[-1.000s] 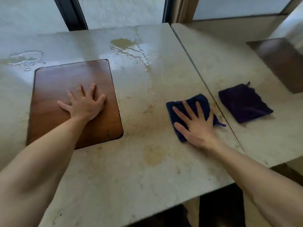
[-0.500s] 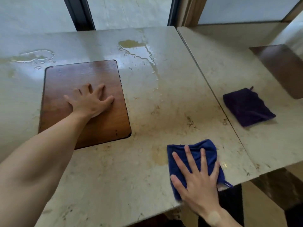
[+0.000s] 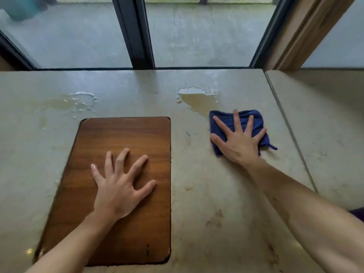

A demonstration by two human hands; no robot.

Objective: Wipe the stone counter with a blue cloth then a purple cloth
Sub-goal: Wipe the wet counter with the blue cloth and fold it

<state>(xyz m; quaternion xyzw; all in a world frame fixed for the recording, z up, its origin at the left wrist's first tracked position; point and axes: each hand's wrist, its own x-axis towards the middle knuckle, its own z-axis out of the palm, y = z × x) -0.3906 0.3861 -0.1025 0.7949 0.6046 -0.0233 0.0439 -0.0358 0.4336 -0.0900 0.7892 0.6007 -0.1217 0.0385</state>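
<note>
The blue cloth (image 3: pixel 224 123) lies flat on the beige stone counter (image 3: pixel 206 184), far right of its middle. My right hand (image 3: pixel 237 141) presses down on it with fingers spread. Just beyond the cloth is a puddle of water (image 3: pixel 199 100). A second wet patch (image 3: pixel 78 102) sits at the far left. My left hand (image 3: pixel 120 184) rests flat, fingers apart, on the wooden inlay panel (image 3: pixel 122 138). Only a dark sliver of the purple cloth (image 3: pixel 357 213) shows at the right edge, behind my right forearm.
A seam (image 3: pixel 289 127) separates this slab from a second stone slab (image 3: pixel 325 125) on the right. Window glass with dark frames (image 3: pixel 136 32) runs along the counter's far edge. A wooden door frame (image 3: pixel 307 30) stands at the back right.
My right hand has pushed the blue cloth from the near edge of the counter away to the far side, up to the puddle. The view has tilted up; the purple cloth has nearly left the frame.
</note>
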